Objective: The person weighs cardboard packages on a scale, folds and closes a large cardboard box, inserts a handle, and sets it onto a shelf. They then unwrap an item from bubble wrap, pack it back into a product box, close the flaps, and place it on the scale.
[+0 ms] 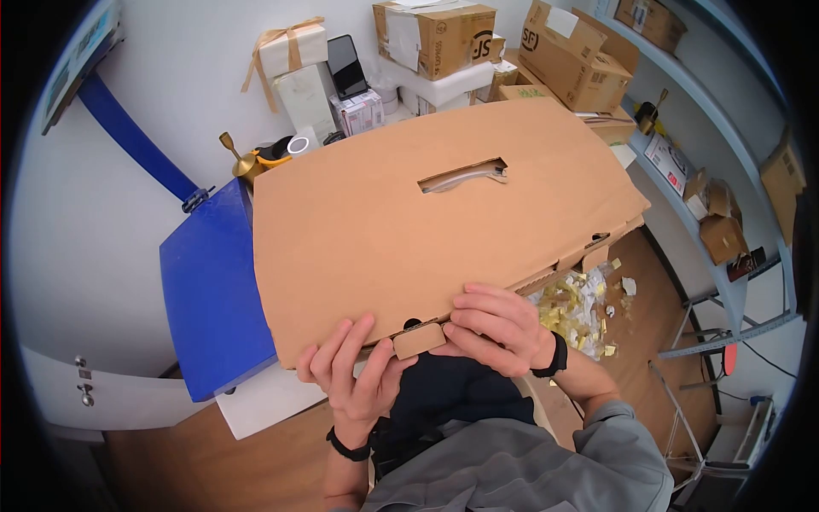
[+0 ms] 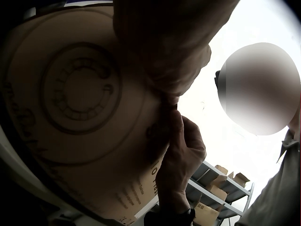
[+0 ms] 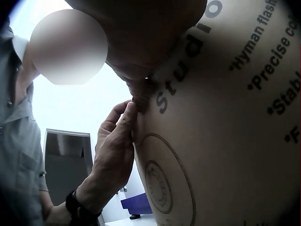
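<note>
A large flat cardboard box (image 1: 358,230) lies tilted before the person, with a slot in its upper face where a grey handle (image 1: 478,175) shows. Its side carries printed lettering and circles, seen dark in both wrist views. At the near edge, a small cardboard tab (image 1: 418,341) sticks out between the two hands. The left hand (image 1: 351,375) grips this edge left of the tab, fingers spread on the upper face and thumb by the tab. Right of the tab, the right hand (image 1: 499,328) pinches the edge, with bent fingers on top and its thumb mostly hidden.
A blue case (image 1: 213,299) stands left of the box, above a white surface (image 1: 269,401). Parcels (image 1: 439,38) and a black phone-like slab (image 1: 345,66) are stacked behind. Shelving (image 1: 708,136) with cartons runs along the right. Crumpled yellow and clear packaging (image 1: 572,311) lies at right.
</note>
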Tool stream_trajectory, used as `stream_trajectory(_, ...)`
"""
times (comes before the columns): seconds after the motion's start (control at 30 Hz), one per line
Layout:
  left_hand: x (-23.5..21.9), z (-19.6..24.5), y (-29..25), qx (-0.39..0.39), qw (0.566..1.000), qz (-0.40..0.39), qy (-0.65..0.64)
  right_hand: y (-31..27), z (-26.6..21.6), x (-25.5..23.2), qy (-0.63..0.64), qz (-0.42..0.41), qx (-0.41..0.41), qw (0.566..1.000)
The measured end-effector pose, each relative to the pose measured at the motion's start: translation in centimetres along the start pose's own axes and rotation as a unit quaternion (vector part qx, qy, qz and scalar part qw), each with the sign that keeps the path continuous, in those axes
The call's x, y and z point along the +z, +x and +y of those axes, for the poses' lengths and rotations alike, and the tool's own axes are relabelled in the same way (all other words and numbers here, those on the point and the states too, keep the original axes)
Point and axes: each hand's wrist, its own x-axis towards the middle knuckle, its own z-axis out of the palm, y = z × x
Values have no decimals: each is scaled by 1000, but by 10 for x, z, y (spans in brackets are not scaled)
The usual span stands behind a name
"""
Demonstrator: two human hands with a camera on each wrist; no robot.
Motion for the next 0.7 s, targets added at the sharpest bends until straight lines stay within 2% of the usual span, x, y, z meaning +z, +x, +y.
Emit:
stream_trajectory(0.47, -2, 2, 1, 7, 1000, 9, -15, 1, 4, 2, -10, 10, -18, 1000)
stream_trajectory(0.7, -6, 4, 7, -7, 1000, -17, -14, -6, 3, 10, 5, 36, -6, 999)
